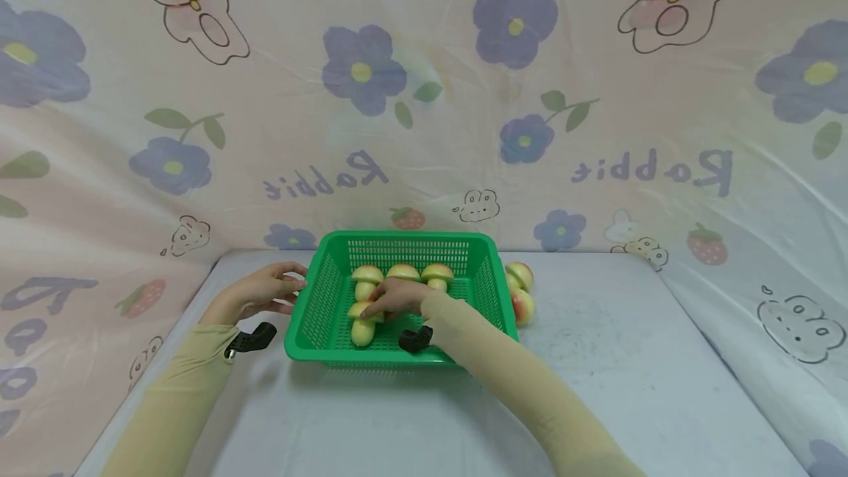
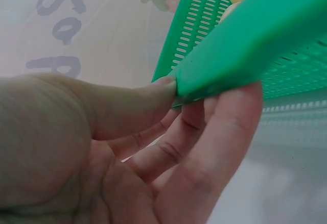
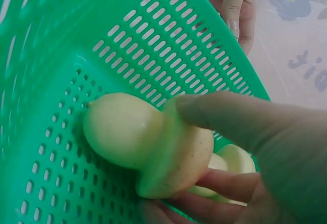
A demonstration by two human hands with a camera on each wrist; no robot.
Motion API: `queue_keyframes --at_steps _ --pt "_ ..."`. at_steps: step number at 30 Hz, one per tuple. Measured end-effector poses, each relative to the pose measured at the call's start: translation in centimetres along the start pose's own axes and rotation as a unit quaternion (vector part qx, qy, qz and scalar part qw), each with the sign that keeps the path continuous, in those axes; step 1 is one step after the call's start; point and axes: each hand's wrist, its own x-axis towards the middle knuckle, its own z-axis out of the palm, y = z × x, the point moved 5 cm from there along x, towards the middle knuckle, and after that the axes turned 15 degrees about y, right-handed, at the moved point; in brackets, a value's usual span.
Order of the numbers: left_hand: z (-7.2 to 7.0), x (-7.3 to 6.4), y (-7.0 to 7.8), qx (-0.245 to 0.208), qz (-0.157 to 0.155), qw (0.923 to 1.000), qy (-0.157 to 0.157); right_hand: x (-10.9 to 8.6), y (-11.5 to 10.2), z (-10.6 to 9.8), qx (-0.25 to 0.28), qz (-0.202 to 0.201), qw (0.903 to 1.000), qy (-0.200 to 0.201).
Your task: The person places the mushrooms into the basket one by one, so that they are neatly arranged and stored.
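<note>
A mushroom [image 3: 122, 129] with a pale rounded stem and a yellow-red cap lies in the front left part of a green plastic basket [image 1: 371, 361]. My right hand [image 1: 399, 296] reaches down into the basket and grips this mushroom by its cap, thumb on one side and fingers on the other. Its stem points toward the basket's front. My left hand [image 1: 265, 291] holds the basket's left rim [image 2: 225, 63], with the thumb against the edge and the fingers curled beneath. Behind the right hand stand more mushrooms [image 1: 437, 274] in a row along the back.
Outside the basket's right wall, further mushrooms [image 1: 522, 306] with reddish caps lie on the white table [image 1: 609, 359]. A patterned cloth [image 1: 437, 131] with flowers and rabbits hangs behind the table and at its sides.
</note>
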Motion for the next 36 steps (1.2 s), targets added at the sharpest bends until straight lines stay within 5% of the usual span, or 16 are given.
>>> queue_keyframes --at_steps 26,36 --pt "0.03 -0.09 0.08 0.002 -0.001 1.0 -0.003 -0.29 -0.06 -0.61 -0.03 -0.007 0.9993 0.021" --pt "-0.01 -0.13 0.13 0.001 -0.002 1.0 -0.001 0.19 0.03 -0.48 0.005 -0.003 0.9998 0.017"
